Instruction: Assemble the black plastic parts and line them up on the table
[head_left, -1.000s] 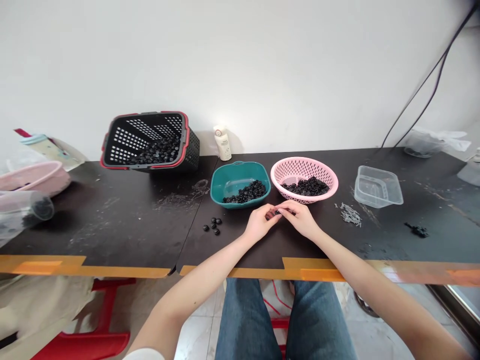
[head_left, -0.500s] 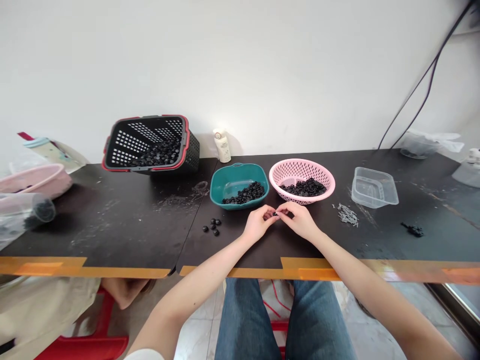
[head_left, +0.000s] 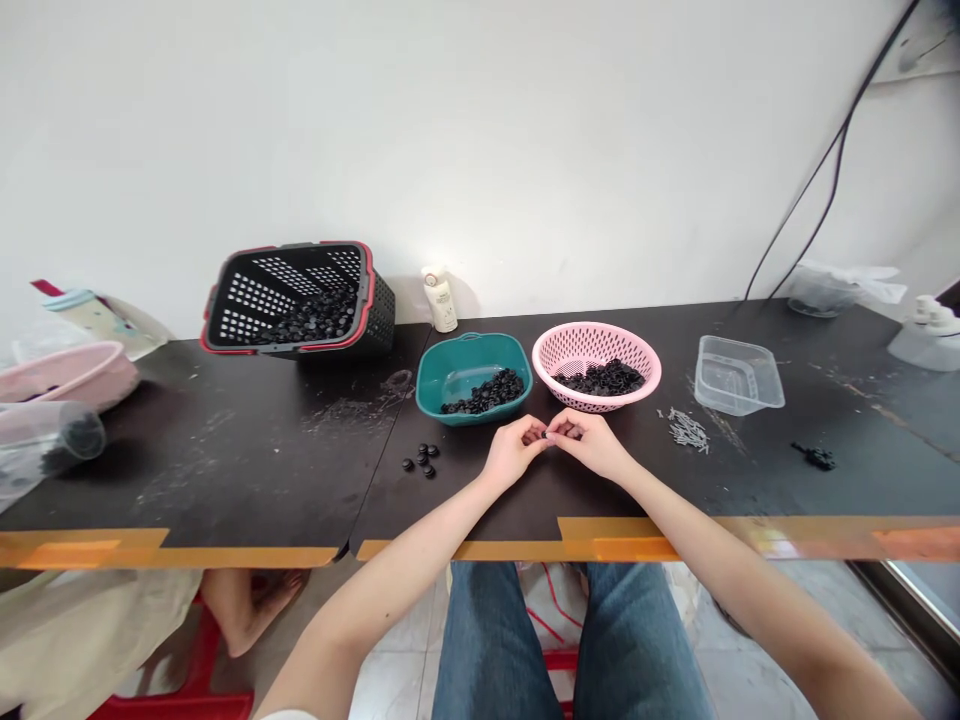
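Left hand (head_left: 514,450) and right hand (head_left: 592,445) meet above the dark surface (head_left: 247,470), fingers curled in narrow, pinching a small black piece (head_left: 545,436) between them, mostly hidden by fingertips. Just behind the hands, a teal plastic bowl (head_left: 459,395) holds glossy black round pieces (head_left: 480,392); beside it, a pink perforated plastic strainer (head_left: 596,335) holds a similar black pile (head_left: 600,378). A few black discs (head_left: 421,460) lie loose left of the hands. Further right: thin grey screws (head_left: 687,430), a clear plastic tray (head_left: 739,375). A black mesh basket (head_left: 379,315) sits tilted, back left.
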